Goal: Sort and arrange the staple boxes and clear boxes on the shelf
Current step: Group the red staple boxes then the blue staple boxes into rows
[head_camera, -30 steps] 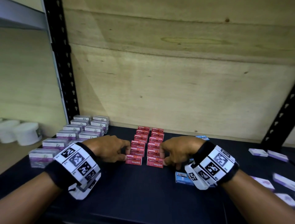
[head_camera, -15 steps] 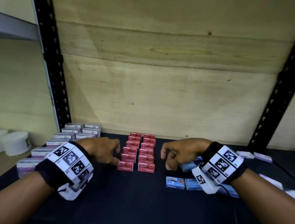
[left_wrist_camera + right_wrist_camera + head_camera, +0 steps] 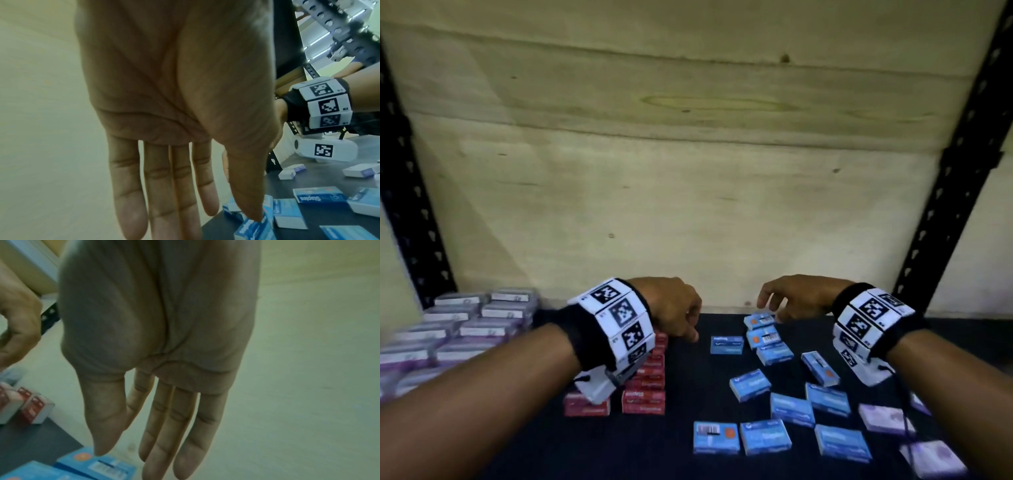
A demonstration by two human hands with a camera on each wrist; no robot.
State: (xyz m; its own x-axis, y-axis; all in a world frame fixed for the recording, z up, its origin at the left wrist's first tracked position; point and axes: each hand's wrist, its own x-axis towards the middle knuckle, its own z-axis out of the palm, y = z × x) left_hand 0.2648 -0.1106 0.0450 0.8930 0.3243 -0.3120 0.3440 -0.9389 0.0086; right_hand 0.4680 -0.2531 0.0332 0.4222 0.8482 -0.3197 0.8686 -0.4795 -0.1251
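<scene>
With both hands empty, fingers straight, the right hand (image 3: pixel 796 297) hovers over the far blue staple boxes (image 3: pixel 760 321) at the shelf's (image 3: pixel 681 455) one o'clock; it should pinch one box by its long sides while the left hand (image 3: pixel 671 310) waits beside the red rows (image 3: pixel 645 390).

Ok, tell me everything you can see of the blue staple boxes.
The blue staple boxes are small, flat cardboard packs, about a dozen, lying scattered and unaligned on the dark shelf, right of the red rows. Some show white lettering, others a barcode and orange dot. The right hand hovers open at the rearmost ones; contact is unclear.
</scene>
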